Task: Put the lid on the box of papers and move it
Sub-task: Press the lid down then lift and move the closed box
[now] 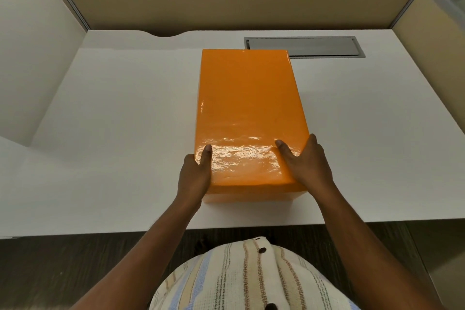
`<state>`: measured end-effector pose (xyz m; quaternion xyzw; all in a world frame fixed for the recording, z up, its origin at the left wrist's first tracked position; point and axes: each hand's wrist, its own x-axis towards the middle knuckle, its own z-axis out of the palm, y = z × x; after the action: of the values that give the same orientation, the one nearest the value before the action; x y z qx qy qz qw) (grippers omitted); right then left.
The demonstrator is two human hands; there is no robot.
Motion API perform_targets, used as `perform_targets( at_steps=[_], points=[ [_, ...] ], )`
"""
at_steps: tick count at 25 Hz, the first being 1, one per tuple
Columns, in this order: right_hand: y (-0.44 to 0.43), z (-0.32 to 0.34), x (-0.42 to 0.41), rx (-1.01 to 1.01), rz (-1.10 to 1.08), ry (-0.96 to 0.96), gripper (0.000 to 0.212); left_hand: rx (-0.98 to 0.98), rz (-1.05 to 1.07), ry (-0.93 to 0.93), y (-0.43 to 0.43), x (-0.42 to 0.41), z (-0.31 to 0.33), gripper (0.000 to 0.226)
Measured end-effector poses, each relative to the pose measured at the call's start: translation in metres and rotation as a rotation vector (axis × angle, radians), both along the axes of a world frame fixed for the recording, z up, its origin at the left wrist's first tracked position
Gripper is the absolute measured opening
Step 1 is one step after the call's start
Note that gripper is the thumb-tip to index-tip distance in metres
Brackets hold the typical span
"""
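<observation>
Striped shirt (251, 274) fills the bottom of the view, and both bare forearms reach out over the near edge of the white worktop (105, 133). Now the hands: the left hand (195, 175) clasps the near left corner of the orange lid (247, 113), thumb laid flat on top, fingers wrapped down the side out of sight. The right hand (308, 161) mirrors it at the near right corner, thumb on the glossy top, palm against the side. Both are spread and pressing inward, not pinching.

That lid looks fully seated; below its near lip a paler band of the box (249, 197) shows, and no papers can be seen. So the covering step seems done, and we're at the start of the move. The box stands lengthwise near the middle of the worktop, its near end close to the front edge, its far right corner overlapping the grey cable hatch (327, 46) by the back edge.

Next, I'd say, the grip must go lower: lifting by the lid alone could pull it straight off.
</observation>
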<state>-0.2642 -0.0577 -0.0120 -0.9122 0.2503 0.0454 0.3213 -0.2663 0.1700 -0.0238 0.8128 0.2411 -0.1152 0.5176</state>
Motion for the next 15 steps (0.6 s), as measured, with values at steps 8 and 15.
perform_targets(
  at_steps=[8, 15],
  points=[
    [0.018, -0.018, -0.014, -0.263, -0.088, -0.093, 0.088, 0.196, 0.008, -0.162, -0.005, -0.010, -0.014, 0.066],
    [0.021, -0.021, -0.013, -0.331, -0.091, -0.091, 0.085, 0.270, -0.004, -0.162, -0.006, -0.007, -0.020, 0.064]
  ],
)
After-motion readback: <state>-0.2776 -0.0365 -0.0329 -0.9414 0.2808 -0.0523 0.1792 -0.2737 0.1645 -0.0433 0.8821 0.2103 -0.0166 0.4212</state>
